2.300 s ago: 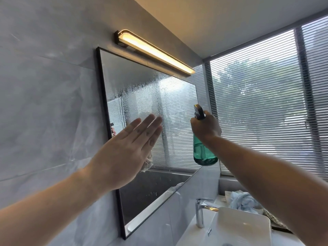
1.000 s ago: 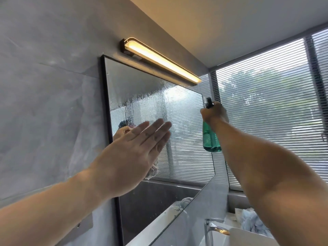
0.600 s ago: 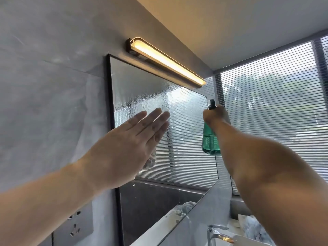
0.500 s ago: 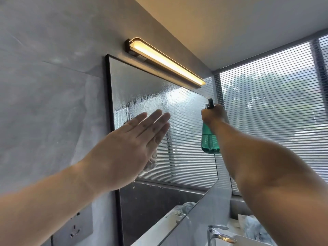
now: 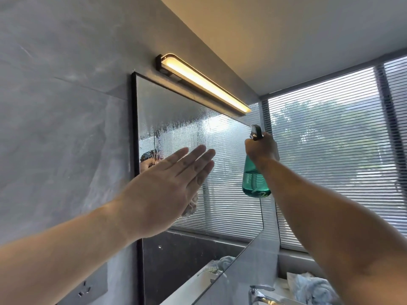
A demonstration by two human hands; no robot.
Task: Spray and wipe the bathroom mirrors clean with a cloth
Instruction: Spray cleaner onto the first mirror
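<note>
A black-framed mirror hangs on the grey wall, its upper part covered in spray droplets and runs. My left hand lies flat with straight fingers against the glass at the mirror's left side, pressing a pale cloth of which only a bit shows below the palm. My right hand grips the neck and trigger of a teal spray bottle, held up near the mirror's right edge with the nozzle toward the glass.
A lit bar lamp sits just above the mirror. A window with slatted blinds fills the right. Below are a chrome tap, a bundle of light cloth on the counter, and a wall socket at lower left.
My left hand has slid slightly up and down over the left part of the glass. My right hand with the bottle rose and moved right, then stayed near the mirror's right edge.
</note>
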